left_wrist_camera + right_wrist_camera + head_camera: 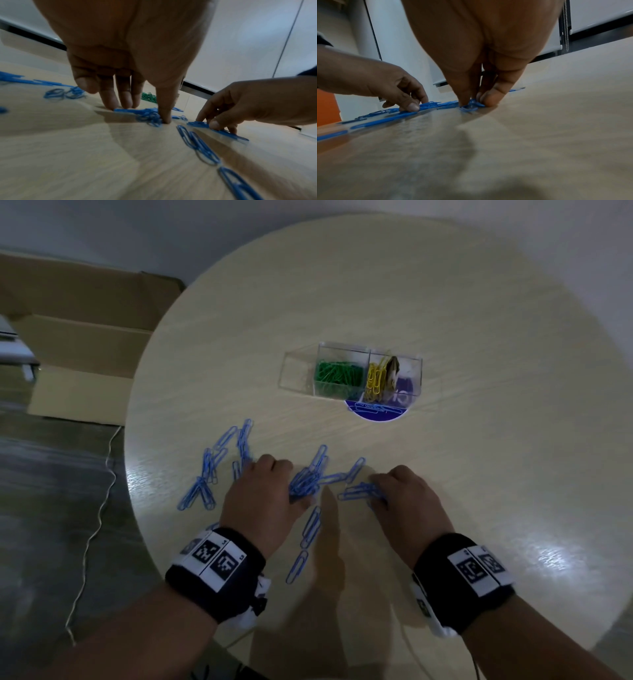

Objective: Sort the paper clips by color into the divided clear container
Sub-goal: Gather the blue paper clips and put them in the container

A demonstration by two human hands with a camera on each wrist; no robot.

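Near the counter [445,474] edge, both hands' fingers [109,98] are pinching blue clips [305,481]; green clips [337,374] and yellow clips [375,381] are already lying sorted.

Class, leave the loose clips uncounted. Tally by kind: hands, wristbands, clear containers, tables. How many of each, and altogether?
Hands: 2 (left hand, right hand, both pinching blue paper clips)
Wristbands: 2 (left wristband, right wristband)
Clear container: 1
Table: 1
Total: 6

Your blue paper clips [308,477] lie scattered flat near you, some bunched in a small heap, while the clear divided container [349,371] farther off holds green clips [337,376] beside yellow clips [374,381], its left compartment bare.
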